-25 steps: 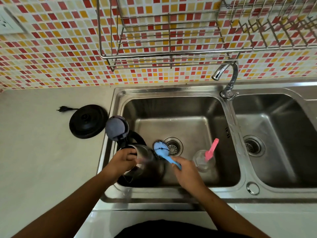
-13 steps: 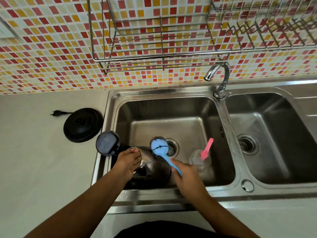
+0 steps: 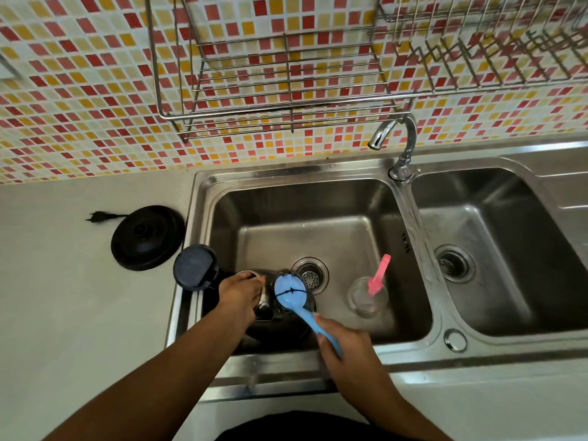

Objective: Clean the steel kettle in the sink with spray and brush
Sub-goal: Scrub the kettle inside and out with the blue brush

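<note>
Gripping the kettle (image 3: 280,316), left hand (image 3: 238,297); right hand (image 3: 345,348) holds brush (image 3: 291,292)

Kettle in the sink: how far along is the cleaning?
Done: kettle off its base, lid open, in the basin. In hand: left hand grips its rim, right hand holds the blue brush on it. Left: rinsing; no water runs from the tap.

Red, orange, yellow and cream mosaic tiles (image 3: 79,90) chequer the wall. The counter (image 3: 63,297) is pale grey, the kettle base (image 3: 147,237) black, the brush (image 3: 291,292) light blue, the sprayer (image 3: 378,275) pink.
</note>
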`<move>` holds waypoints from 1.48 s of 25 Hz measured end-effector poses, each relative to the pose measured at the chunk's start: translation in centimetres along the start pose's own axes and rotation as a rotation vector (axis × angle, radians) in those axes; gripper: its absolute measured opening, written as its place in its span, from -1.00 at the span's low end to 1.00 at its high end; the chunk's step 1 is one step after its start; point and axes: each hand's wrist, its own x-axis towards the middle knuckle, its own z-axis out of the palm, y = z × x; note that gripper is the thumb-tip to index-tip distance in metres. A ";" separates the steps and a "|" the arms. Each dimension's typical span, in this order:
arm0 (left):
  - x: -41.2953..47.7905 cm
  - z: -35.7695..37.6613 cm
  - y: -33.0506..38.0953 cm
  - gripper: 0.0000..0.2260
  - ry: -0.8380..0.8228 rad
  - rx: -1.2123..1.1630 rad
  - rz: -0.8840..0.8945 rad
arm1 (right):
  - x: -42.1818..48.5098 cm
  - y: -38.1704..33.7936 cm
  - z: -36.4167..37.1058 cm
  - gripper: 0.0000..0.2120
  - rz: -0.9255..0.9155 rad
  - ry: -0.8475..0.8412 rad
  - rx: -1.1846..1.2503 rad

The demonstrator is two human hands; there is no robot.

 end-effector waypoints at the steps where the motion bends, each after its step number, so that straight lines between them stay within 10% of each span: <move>1: 0.1 0.1 0.0 -0.86 0.010 0.009 0.001 | -0.5 0.6 -0.3 -0.67 0.034 -0.021 -0.025; 10: 0.6 0.1 0.9 -0.84 -0.037 0.525 0.323 | 6.6 5.7 -0.1 -0.69 0.199 0.098 -0.187; 20: 0.7 0.6 -1.5 -0.79 -0.500 1.485 0.818 | 12.9 8.1 2.8 -0.61 0.516 -0.023 -0.329; 31: 0.1 4.0 -3.4 -0.79 -0.339 1.165 0.767 | 13.0 7.9 2.3 -0.73 0.486 -0.159 -0.337; 37: 2.5 1.5 1.3 -0.86 -0.332 0.957 0.776 | 19.2 2.7 -10.0 -0.65 0.158 0.514 -0.097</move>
